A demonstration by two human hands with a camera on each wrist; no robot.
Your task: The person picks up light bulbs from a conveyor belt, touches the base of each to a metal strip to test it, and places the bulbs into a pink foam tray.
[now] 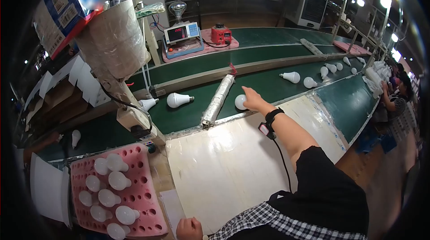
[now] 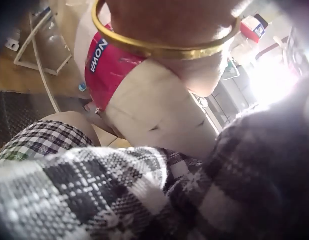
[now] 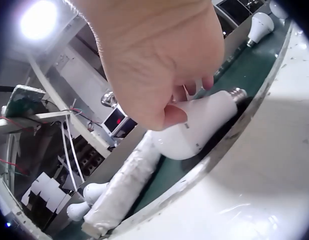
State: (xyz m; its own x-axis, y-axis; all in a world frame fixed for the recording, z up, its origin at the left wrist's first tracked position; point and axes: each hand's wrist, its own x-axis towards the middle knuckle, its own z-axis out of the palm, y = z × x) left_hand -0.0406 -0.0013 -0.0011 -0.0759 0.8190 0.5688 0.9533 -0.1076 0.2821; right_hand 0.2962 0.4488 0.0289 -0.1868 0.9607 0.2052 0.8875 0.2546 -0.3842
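On the green conveyor belt, my right hand (image 1: 254, 100) grips a white light bulb (image 1: 240, 102) lying on its side near the table edge. In the right wrist view, the thumb presses on the bulb (image 3: 179, 137) and the fingers curl over its far side; its metal screw base points away. Left of it, a bar wrapped in crinkled white film (image 1: 218, 101) lies across the belt. My left hand (image 1: 189, 229) rests at the near table edge with fingers loosely bent and nothing seen in it. The left wrist view shows a gold bangle (image 2: 169, 51); the fingers are hidden there.
A pink foam tray (image 1: 145, 186) with holes holds several bulbs at lower left. More bulbs (image 1: 178, 100) lie along the belt. A post with a socket box (image 1: 134, 121) stands left of the white tabletop (image 1: 233, 164). Behind are a meter (image 1: 181, 33) and a red device (image 1: 221, 35).
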